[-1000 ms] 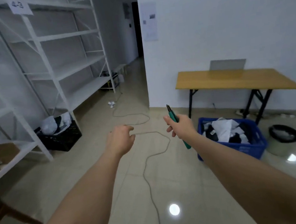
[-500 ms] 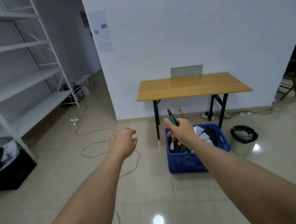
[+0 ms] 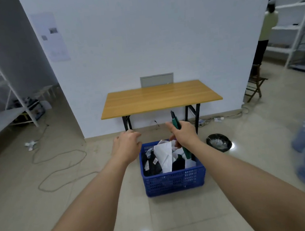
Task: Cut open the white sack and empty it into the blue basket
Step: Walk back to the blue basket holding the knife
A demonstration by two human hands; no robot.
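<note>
Two bare forearms are seen reaching forward from the bottom edge. No sleeve, glove, watch or ring is worn on either. The left hand [image 3: 127,146] and the right hand [image 3: 184,133] are likewise left uncovered.

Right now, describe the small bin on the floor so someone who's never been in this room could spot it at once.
Find the rectangular wooden-topped table with black folding legs standing against the white wall. On the tiled floor in front of it sits a blue perforated plastic basket; just right of that basket is the small round bin lined with a black bag. It is the only round, black-rimmed container there.
</note>
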